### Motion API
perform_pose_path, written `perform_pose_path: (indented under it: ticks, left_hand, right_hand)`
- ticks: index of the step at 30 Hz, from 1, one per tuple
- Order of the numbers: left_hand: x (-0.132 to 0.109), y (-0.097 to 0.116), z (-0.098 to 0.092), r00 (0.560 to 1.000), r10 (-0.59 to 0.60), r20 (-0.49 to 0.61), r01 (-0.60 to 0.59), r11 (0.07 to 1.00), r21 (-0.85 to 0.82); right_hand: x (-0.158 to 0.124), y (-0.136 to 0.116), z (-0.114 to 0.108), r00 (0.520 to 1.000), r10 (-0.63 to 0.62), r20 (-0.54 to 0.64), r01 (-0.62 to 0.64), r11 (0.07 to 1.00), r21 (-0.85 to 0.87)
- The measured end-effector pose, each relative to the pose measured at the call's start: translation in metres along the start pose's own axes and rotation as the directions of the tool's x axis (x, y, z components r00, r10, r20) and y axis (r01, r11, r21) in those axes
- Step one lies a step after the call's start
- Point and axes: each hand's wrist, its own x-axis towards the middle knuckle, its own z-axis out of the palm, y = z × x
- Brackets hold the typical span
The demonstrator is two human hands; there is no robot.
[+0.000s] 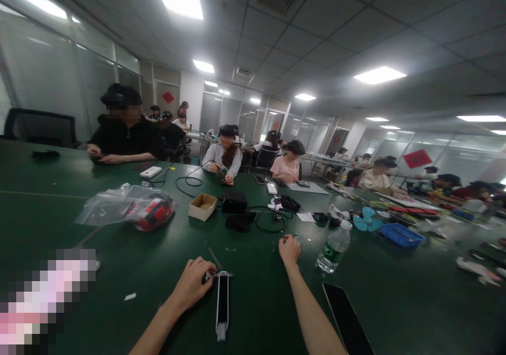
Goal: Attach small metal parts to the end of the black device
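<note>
Black phone (348, 320) is laid at lower right, nearest the camera. Dark bar with a pale frame (222, 303) is laid lengthwise on the green table (261, 305), just right of the left hand (194, 281), crossbar end facing away.

Hands are set well apart. Left fingers are curled beside the crossbar end, small pale piece (207, 276) at the fingertips; whether it is pinched can't be told. Right hand (290, 249) is lowered to the table farther out, fingers bent; fingertips are hidden, so grip can't be told. Water bottle (334, 249) is stood upright to its right, loose pale bit (309, 240) between.

Handling call: bar should be held flat and steadied near the crossbar, as the near end is unguarded and could be swung. Tiny parts are best pinched, not swept. Bottle should be given clearance; it could be knocked.
</note>
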Motion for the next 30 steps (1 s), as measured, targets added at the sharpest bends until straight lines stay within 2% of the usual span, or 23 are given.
perform_pose_path:
  ticks: [8, 16, 24, 27, 30]
  left_hand:
    - [-0.001, 0.001, 0.0, 1.0, 0.001, -0.012, -0.001, 1.0, -0.029]
    - [-0.001, 0.001, 0.003, 1.0, 0.008, -0.019, -0.009, 1.0, -0.018]
    - [-0.004, 0.005, 0.003, 1.0, -0.012, -0.026, 0.011, 1.0, -0.02]
    - [-0.005, 0.005, 0.002, 0.999, -0.032, -0.032, 0.032, 0.999, -0.014]
    - [-0.006, 0.007, 0.002, 0.999, -0.036, -0.039, 0.036, 0.999, -0.013]
  right_hand:
    - [0.027, -0.002, 0.02, 0.997, -0.076, 0.026, 0.079, 0.988, -0.136]
    - [0.038, 0.0, 0.022, 0.988, -0.131, 0.076, 0.144, 0.97, -0.198]
    - [0.028, -0.005, 0.017, 0.98, -0.198, 0.018, 0.197, 0.952, -0.233]
    - [0.018, -0.011, 0.012, 0.967, -0.254, 0.0, 0.25, 0.953, -0.17]
    - [0.001, -0.022, 0.007, 0.96, -0.281, 0.012, 0.281, 0.959, -0.031]
